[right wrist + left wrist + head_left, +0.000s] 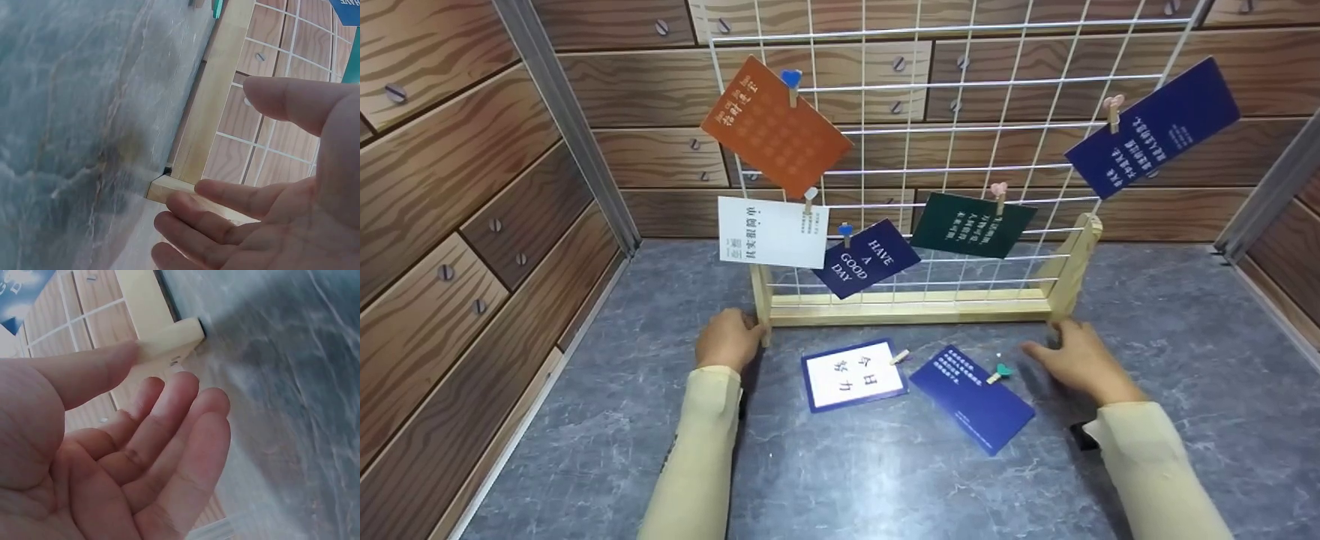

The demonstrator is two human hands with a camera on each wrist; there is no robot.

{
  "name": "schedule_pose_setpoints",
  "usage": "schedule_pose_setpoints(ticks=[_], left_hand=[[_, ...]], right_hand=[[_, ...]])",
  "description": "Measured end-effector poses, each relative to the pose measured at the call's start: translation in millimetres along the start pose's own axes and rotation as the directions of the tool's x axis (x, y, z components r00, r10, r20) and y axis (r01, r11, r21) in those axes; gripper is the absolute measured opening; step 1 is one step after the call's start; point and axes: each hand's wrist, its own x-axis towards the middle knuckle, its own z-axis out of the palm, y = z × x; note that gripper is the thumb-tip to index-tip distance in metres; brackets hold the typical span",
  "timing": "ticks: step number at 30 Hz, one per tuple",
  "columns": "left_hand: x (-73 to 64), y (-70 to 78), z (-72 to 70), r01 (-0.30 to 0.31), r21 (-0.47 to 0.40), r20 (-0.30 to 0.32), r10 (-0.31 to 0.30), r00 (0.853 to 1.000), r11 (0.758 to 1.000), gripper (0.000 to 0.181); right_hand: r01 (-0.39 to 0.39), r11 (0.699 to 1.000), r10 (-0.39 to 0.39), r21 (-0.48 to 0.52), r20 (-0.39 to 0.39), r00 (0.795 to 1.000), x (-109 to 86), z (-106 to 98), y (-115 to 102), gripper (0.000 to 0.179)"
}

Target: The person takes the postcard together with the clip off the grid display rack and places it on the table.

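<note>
White wire grid panel [960,130], kept upright by its pale wooden base [915,315] (feet [1069,277] at both ends), stands toward the far edge of the grey marbled desk [585,420]. Bare left hand [727,341] and right hand [1076,364] flank it, fingers released, apparently for even steadying.

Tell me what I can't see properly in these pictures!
Top of the wire grid: head view, cut off by the upper edge.
Fine print on the orange card: head view, too small.
Part of the wooden stand: left wrist view, hidden by the left hand.
Rest of the green card: right wrist view, cut off by the right edge.
</note>
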Motion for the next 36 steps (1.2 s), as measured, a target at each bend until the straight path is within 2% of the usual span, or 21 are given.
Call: schedule_pose_setpoints(ticks=[6,12,15,26,32,36], left_hand=[[2.8,-1.9,6.8,-0.061,-0.032,-0.040,0.059,0.997,0.998,0.040],[4.2,-4.0,14.1,-0.094,-0.031,-0.086,0.091,0.992,0.995,0.026],[3.4,-5.1,14.8,-0.085,-0.033,-0.093,0.081,0.992,0.996,0.022],[-2.7,-8.0,12.1,-0.087,-0.063,-0.076,0.082,0.994,0.994,0.022],[-2.8,-8.7,9.5,-0.059,-0.110,-0.017,0.057,0.998,0.992,0.035],[-4.8,-5.3,3.7,-0.055,-0.141,-0.022,0.053,0.998,0.989,0.040]], right_hand=[[0.002,1.000,-0.002,-0.009,0.002,1.000,-2.3,-2,3,0.064],[-0.007,1.000,0.007,-0.001,0.022,1.000,-5.4,-6,3,0.074],[-0.010,1.000,0.009,0.015,0.031,0.999,-5.5,-8,3,0.076],[0.010,0.999,-0.011,0.031,0.037,0.999,-4.5,-6,8,0.079],[0.009,0.999,-0.011,0.033,0.041,0.999,-6.2,-9,8,0.076],[0.007,1.000,-0.008,0.030,0.009,1.000,-7.2,-11,6,0.072]])
